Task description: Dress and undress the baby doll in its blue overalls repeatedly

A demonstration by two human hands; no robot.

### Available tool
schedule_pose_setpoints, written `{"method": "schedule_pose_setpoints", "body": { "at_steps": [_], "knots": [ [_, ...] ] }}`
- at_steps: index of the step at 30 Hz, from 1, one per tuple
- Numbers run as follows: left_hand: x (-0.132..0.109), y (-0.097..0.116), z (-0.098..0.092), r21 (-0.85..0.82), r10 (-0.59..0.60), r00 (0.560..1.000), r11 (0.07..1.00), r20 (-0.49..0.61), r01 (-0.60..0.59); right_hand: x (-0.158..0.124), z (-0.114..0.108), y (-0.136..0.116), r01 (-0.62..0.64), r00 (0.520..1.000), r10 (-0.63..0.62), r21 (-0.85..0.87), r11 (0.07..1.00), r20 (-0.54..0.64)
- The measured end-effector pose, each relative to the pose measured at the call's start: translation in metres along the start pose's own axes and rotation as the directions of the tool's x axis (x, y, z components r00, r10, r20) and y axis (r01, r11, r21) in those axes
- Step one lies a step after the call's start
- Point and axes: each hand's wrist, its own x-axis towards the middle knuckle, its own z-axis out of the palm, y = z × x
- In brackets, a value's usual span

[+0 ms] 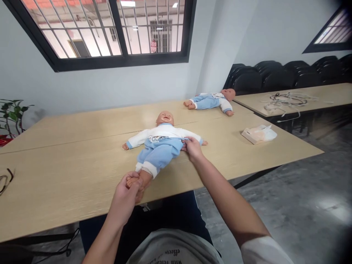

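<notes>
A baby doll (165, 118) lies on its back on the wooden table, its head toward the wall and its feet toward me. It wears a white and blue top (167, 131) and light blue trousers (162, 152) with white cuffs. My left hand (128, 194) is closed around the doll's feet near the table's front edge. At the doll's waist, on the right side, my right hand (191, 147) pinches the edge of the blue clothing. Both of the doll's arms are stretched out sideways.
A second doll (209, 101) in similar clothes lies at the back right. A tissue pack (258, 134) sits on the right of the table (68, 176). White cables (288, 101) are heaped on another table, with black chairs (272, 77) behind. Glasses (7, 181) lie at the left.
</notes>
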Motion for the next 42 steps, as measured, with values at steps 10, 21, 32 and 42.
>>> {"method": "schedule_pose_setpoints", "body": {
  "at_steps": [10, 21, 32, 42],
  "knots": [
    [-0.007, 0.005, 0.013, -0.177, -0.089, 0.996, 0.980, 0.030, 0.093, -0.081, 0.006, 0.033, -0.104, 0.989, 0.079, 0.208, 0.973, 0.122],
    [-0.014, 0.030, -0.004, 0.076, -0.209, 0.976, 0.976, 0.066, 0.204, -0.061, 0.016, 0.014, -0.093, 0.936, 0.124, -0.110, 0.990, 0.330],
    [-0.006, 0.035, -0.027, 0.000, -0.203, 0.979, 0.979, 0.011, 0.203, -0.024, 0.014, 0.008, 0.097, 0.992, -0.055, -0.429, 0.898, 0.110],
    [-0.023, 0.008, 0.010, 0.078, -0.155, 0.980, 0.986, 0.127, 0.146, -0.027, 0.012, 0.011, 0.133, 0.981, -0.052, -0.457, 0.879, 0.185]
  ]
}}
